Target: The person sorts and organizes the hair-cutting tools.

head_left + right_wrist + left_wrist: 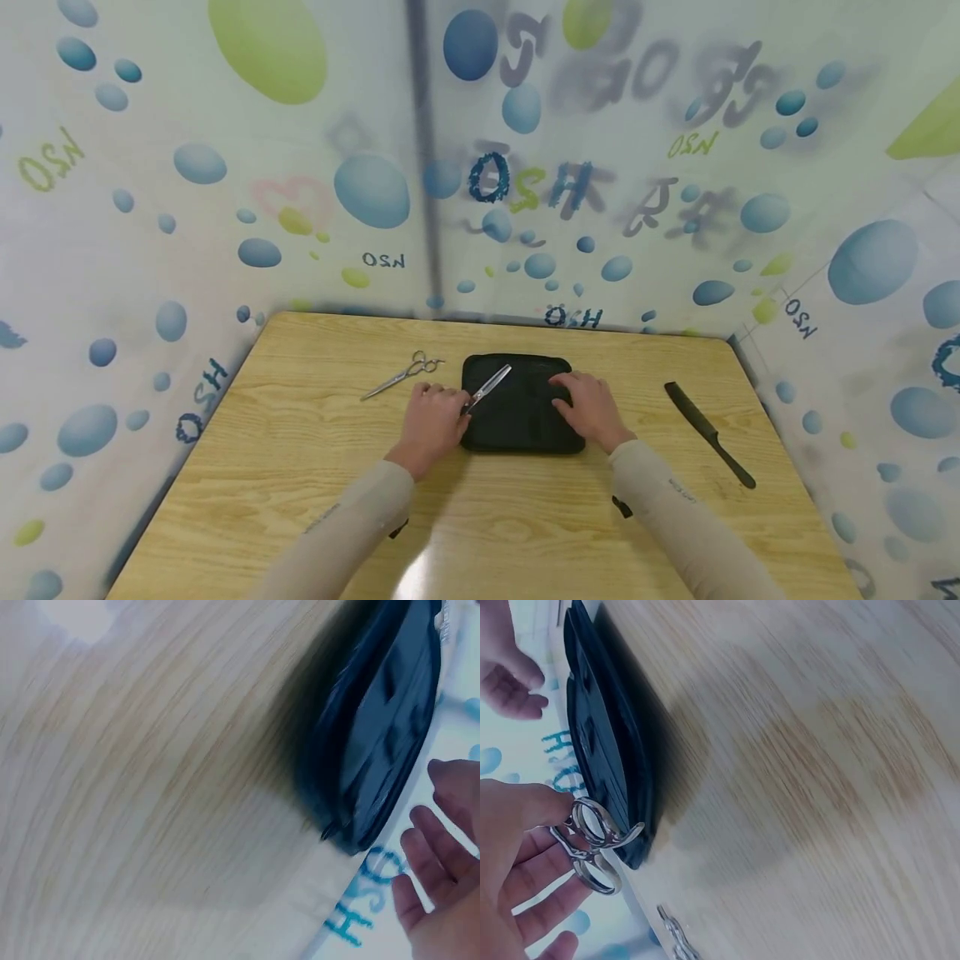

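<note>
A slip or swing of the scissors (489, 387) could be caused by their being pinched only at the ring end by the left grip (435, 421), and the black case (525, 425) below might be snagged by the slanted blades; whether it is touched cannot be told. Both forearms are angled inward over the bench (262, 433); the right grip (592, 408) is released, its fingers loosely bent near the case's right side.

Case (527, 427) is black; scissors (491, 385) are silver; tabletop (300, 475) shows yellow-brown woodgrain; wall (300, 150) bears blue and green spots.
</note>
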Tool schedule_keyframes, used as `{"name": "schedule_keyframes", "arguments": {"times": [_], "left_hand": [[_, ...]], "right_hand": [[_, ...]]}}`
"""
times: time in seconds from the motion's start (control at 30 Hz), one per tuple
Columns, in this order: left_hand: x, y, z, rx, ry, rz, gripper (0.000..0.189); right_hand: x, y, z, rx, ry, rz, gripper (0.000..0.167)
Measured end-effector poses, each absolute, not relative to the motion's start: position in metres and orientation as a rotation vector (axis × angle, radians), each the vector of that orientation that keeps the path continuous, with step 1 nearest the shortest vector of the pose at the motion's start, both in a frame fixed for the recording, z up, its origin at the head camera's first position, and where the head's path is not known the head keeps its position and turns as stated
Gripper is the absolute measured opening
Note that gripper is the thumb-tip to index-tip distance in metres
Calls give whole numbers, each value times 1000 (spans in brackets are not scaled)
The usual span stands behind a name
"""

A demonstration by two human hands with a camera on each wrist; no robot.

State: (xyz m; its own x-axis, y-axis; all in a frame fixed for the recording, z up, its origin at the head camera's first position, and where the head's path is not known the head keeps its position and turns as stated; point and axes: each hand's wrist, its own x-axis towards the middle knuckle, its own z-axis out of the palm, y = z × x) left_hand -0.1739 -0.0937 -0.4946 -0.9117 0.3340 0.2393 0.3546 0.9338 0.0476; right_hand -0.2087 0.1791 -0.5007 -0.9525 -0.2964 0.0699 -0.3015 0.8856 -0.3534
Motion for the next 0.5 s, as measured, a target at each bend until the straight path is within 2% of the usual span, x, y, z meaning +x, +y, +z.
{"name": "schedule_keyframes", "arguments": {"times": [0.23,0.5], "left_hand": [[-176,-105,-498,-527,-2851,-116,19],[-178,-115,-495,-534,-2879,-83,20]], "right_hand": [[-216,200,-513,514,-3072,282,50],[-220,214,-515,566,-3128,349,58]]}}
